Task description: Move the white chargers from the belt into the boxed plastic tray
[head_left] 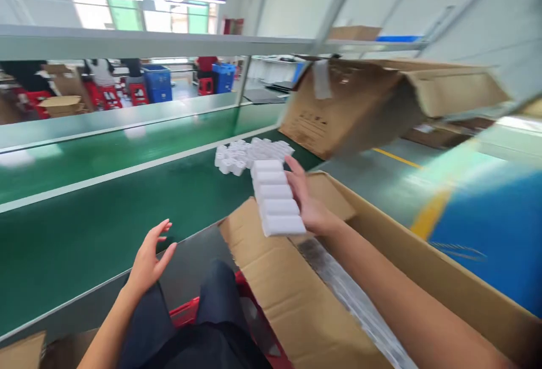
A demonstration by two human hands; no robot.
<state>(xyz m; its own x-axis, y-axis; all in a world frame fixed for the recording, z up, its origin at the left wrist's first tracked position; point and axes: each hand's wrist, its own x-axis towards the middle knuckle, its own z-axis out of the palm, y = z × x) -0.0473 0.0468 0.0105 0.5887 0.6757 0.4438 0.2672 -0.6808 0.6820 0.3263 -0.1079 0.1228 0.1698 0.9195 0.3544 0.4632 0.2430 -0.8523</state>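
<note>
My right hand (307, 199) grips a row of white cylinders (277, 196), lined up side by side, from its right side. The row hangs over the flap of an open cardboard box (292, 295), in which clear plastic wrapping shows. Just beyond, a cluster of similar white pieces (249, 154) lies on the green work surface (178, 194). My left hand (152, 256) is raised near the front edge of that surface, its fingers apart and nothing in them.
A large tilted cardboard carton (351, 103) stands behind the white pieces. A blue object (499, 239) is at the right. A long shelf (148, 44) crosses above the surface. People, red stools and blue crates (157, 83) are in the background.
</note>
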